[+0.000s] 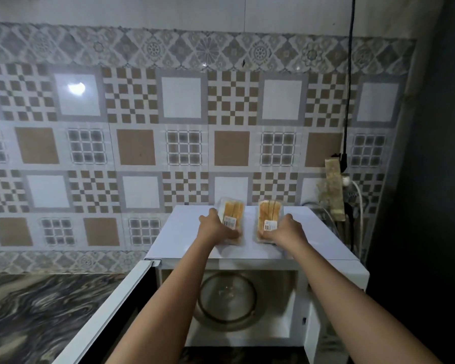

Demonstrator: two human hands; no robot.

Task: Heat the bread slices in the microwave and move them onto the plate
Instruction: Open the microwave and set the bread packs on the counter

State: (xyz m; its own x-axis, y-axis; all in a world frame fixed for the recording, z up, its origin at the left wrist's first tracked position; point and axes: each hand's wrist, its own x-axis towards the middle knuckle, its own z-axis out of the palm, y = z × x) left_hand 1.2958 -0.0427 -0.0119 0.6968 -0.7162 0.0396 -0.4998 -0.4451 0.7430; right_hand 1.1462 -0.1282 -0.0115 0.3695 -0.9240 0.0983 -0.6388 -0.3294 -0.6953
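early stage: your left hand (pixel 216 228) and right hand (pixel 286 229) each grip a clear bread pack (pixel 231 219) (pixel 269 218) atop the microwave (pixel 189 227), door (pixel 111 308) open, turntable (pixel 226 300) bare, heating and plating undone.

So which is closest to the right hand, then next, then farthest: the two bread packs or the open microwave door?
1. The right bread pack: the right hand grips it.
2. The left bread pack: next over, in the left hand.
3. The open microwave door: swung out far left.
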